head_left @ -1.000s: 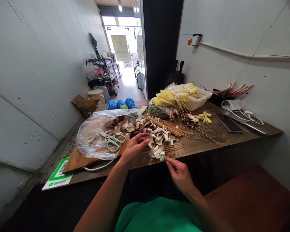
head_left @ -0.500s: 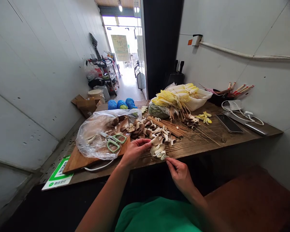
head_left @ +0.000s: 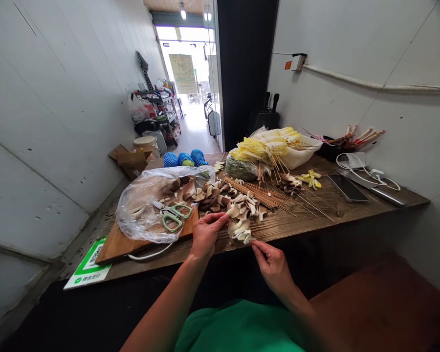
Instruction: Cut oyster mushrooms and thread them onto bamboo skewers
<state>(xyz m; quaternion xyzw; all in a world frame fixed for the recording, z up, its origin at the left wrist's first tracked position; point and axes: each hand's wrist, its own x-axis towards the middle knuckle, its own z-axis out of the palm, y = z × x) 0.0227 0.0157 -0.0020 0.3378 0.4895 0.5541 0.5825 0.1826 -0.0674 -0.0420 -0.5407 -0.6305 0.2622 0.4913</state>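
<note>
My right hand (head_left: 273, 264) is closed in a pinch at the lower end of a cluster of oyster mushroom pieces (head_left: 239, 230), which appear threaded on a skewer. The skewer itself is mostly hidden by them. At the cluster's upper left, my left hand (head_left: 207, 234) pinches a pale mushroom piece (head_left: 233, 211) between thumb and fingers. Just beyond both hands lies a heap of loose oyster mushrooms (head_left: 247, 201) on the wooden table (head_left: 300, 215). Bare bamboo skewers (head_left: 256, 192) lie in a bundle behind that heap.
On the left, green-handled scissors (head_left: 172, 215) rest on a clear plastic bag (head_left: 132, 222) over a cutting board (head_left: 113, 247). Skewered cabbage leaves (head_left: 260, 146) fill a white container (head_left: 308, 150) at the back. To the right lie a phone (head_left: 348, 188) and a white cable (head_left: 388, 182).
My left wrist and forearm have swung slightly to the right, with the fingers still by the mushroom piece. The right hand and its mushroom cluster have hardly moved.
</note>
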